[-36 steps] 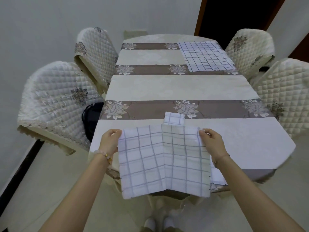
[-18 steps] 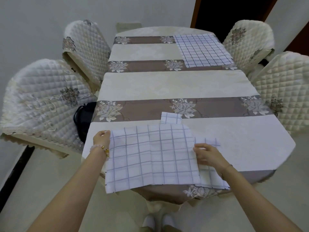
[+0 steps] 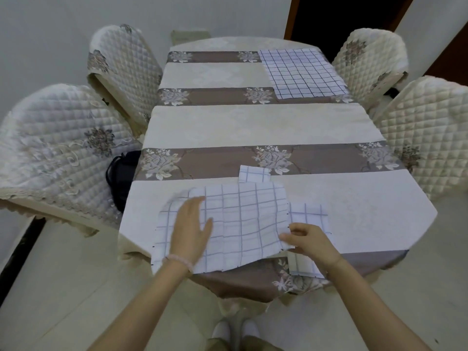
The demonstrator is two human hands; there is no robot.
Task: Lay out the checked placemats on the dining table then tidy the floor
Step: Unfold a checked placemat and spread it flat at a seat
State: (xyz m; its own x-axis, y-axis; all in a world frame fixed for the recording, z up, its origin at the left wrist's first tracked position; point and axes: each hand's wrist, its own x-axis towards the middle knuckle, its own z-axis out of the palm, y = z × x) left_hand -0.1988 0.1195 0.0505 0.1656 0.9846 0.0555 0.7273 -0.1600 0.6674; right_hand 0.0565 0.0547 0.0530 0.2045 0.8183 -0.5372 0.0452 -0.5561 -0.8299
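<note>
A white placemat with grey-blue checks [image 3: 243, 219] lies rumpled at the near end of the dining table [image 3: 253, 127], its near edge hanging over the rim. My left hand [image 3: 191, 229] rests flat on its left part, fingers spread. My right hand [image 3: 309, 239] pinches its right edge. More checked cloth [image 3: 307, 216] shows from under the mat's right side, and a small piece [image 3: 253, 173] peeks out behind it. Another checked placemat [image 3: 304, 72] lies flat at the far right corner.
Quilted cream chairs stand on both sides: two on the left [image 3: 58, 153] [image 3: 124, 69], two on the right [image 3: 425, 133] [image 3: 369, 59]. A dark bag [image 3: 121, 178] sits on the near left chair's seat. A dark doorway [image 3: 342, 16] is behind the table. Pale floor tiles [image 3: 63, 287] surround me.
The placemat, held up by both hands a second ago, has come down onto the table. My left hand let go of its corner and moved flat onto the cloth; my right hand slid down its right edge.
</note>
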